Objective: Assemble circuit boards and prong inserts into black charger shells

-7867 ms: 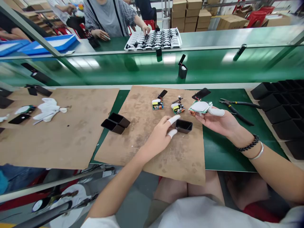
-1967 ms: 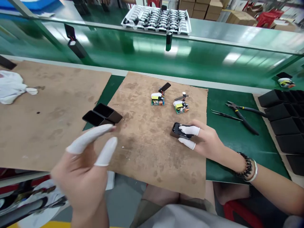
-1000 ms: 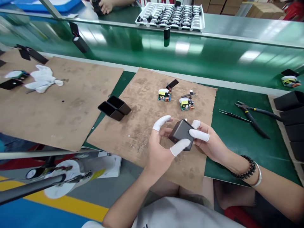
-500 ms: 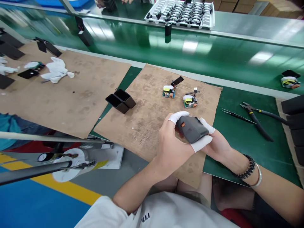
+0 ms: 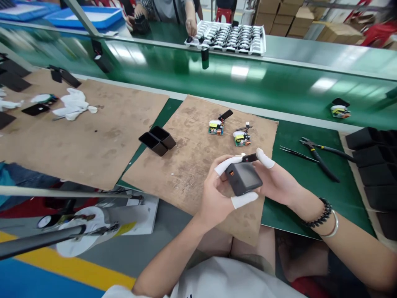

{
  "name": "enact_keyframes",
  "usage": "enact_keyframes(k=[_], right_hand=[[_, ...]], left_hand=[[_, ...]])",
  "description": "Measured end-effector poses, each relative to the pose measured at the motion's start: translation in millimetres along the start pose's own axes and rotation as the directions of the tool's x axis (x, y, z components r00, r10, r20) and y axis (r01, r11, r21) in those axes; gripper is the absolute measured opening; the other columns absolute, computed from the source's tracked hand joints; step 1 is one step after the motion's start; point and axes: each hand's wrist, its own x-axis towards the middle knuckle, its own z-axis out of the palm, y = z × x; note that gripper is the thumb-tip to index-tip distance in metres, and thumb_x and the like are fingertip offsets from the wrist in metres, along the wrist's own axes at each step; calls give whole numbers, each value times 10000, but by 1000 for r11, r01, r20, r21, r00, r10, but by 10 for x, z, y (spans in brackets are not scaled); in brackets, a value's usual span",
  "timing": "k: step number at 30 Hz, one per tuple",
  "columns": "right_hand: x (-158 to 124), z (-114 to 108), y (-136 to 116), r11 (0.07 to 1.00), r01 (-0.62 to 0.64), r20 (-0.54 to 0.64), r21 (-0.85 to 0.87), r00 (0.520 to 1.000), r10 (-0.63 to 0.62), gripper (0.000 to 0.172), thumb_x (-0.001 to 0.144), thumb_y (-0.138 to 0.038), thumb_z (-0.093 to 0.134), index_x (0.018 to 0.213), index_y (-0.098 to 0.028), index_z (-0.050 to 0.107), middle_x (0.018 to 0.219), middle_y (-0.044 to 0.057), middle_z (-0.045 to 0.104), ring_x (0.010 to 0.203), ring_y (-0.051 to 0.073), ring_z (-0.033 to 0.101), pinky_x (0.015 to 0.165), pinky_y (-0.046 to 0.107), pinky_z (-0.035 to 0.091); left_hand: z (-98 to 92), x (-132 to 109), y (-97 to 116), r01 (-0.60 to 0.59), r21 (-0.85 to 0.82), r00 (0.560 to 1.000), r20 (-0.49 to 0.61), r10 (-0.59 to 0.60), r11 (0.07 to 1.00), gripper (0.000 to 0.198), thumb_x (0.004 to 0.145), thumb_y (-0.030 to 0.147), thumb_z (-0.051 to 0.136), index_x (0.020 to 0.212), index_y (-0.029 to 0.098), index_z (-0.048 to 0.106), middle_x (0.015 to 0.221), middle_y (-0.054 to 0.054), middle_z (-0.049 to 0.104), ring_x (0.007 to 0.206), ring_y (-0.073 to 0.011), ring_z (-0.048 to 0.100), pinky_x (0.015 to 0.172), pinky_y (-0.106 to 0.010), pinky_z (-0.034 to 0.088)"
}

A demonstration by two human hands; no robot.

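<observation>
My left hand (image 5: 214,200) was wrapped around a black plastic box with smooth flat sides (image 5: 245,180). White finger covers (image 5: 245,200) sat on my thumb and pointing finger, with the box between them. The box was up off the brown cardboard sheet (image 5: 186,178), tipped a bit, with a little orange slot on the end near my left palm.

My right hand (image 5: 281,182) was just beside it, curved and partly spread. One covered finger was at the end of a thin flat black piece (image 5: 249,157) along the far edge of the box. I could not tell if my right hand was gripping anything.

I thought the box would be light and stiff, and maybe a bit slippery. Its two wide sides looked like the best place to hold. The thin piece looked easier to bend or snap, so I thought its ends needed a soft touch.

Past my hands lay a small green circuit board with a yellow block (image 5: 216,127) and another green circuit board (image 5: 242,139). Right of my right hand, pliers with black handles (image 5: 321,159) lay on the green counter (image 5: 288,211).
</observation>
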Motion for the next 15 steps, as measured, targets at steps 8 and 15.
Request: enact_keyframes(k=[8,15], right_hand=[[308,-206,-545,705,131,-148,-696,936,-320,364,679,-373,841,932,-152,701,889,54,728,818,223,664,748,349,543],[1272,-1081,-1466,344,-298,-455,-890,546,-704,504,882,-166,593,1369,-42,560,1360,252,645,1261,382,599,1080,463,435]], left_hand=[[-264,-222,-272,-123,422,991,2,135,898,747,880,225,738,1537,344,403,1516,-125,471,1110,-213,708,919,-362,625],[-338,-355,-414,-111,596,989,-12,147,795,335,991,275,590,1325,286,618,1325,-104,608,996,-189,702,900,-372,630]])
